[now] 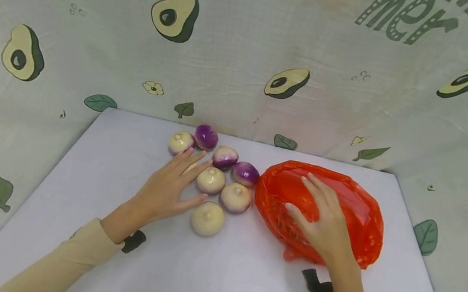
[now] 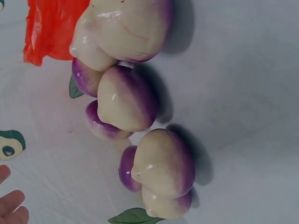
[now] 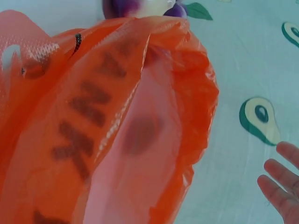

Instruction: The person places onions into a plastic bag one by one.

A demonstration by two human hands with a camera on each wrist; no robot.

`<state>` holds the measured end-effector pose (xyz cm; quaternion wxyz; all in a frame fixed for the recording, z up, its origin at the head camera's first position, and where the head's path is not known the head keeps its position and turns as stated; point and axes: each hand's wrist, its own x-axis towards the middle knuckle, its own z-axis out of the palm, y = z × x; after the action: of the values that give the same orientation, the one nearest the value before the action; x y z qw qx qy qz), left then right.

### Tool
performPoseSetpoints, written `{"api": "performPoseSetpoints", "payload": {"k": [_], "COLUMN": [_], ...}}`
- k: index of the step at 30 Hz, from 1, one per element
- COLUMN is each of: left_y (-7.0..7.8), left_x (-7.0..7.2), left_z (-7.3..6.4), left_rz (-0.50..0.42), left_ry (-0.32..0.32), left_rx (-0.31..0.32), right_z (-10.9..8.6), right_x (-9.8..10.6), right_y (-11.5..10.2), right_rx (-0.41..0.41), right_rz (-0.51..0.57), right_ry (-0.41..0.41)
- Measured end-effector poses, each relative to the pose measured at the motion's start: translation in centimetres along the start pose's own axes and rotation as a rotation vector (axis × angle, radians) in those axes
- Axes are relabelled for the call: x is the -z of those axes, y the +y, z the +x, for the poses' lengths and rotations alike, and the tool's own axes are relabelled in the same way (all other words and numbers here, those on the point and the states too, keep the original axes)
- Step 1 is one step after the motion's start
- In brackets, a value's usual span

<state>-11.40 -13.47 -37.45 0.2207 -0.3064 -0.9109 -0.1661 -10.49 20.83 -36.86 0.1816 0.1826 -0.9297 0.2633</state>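
Several glossy white-and-purple turnips (image 1: 210,180) lie in a loose group at the table's middle and back. My left hand (image 1: 169,184) is over the group's left side, fingers spread, holding nothing, and it partly hides one turnip. The nearest turnip (image 1: 208,219) sits just right of its thumb. In the left wrist view the turnips (image 2: 126,100) stand in a row. A red plastic bag (image 1: 367,225) lies with its mouth spread wide, right of the turnips. Over it is my right hand (image 1: 325,223), fingers apart and holding nothing. Dark printed letters show on the bag (image 3: 191,126) in the right wrist view.
The white table (image 1: 219,288) carries the turnips and the bag. Behind and beside it hangs a pale cloth (image 1: 245,24) printed with avocados and leaves. A dark strap piece (image 1: 316,285) shows at my right wrist, another (image 1: 134,242) at my left.
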Motion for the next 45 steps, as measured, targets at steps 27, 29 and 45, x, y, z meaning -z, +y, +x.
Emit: {"api": "performPoseSetpoints", "payload": {"k": [27, 29, 45], "left_y": [0.6, 0.6, 1.1], "left_x": [-2.7, -3.0, -5.0], "left_z": [-2.7, -2.8, -4.6], "left_rz": [-0.132, -0.136, -0.298], "left_ry": [-0.051, -0.046, -0.090], "left_rx": [0.154, 0.153, 0.300], "right_z": [-4.0, -4.3, -6.0], "right_x": [1.7, 1.8, 1.7], "right_y": [5.0, 5.4, 7.5], "right_rx": [-0.231, -0.268, -0.614], "right_rz": [0.104, 0.095, 0.094], "right_ry": [0.370, 0.384, 0.401]}}
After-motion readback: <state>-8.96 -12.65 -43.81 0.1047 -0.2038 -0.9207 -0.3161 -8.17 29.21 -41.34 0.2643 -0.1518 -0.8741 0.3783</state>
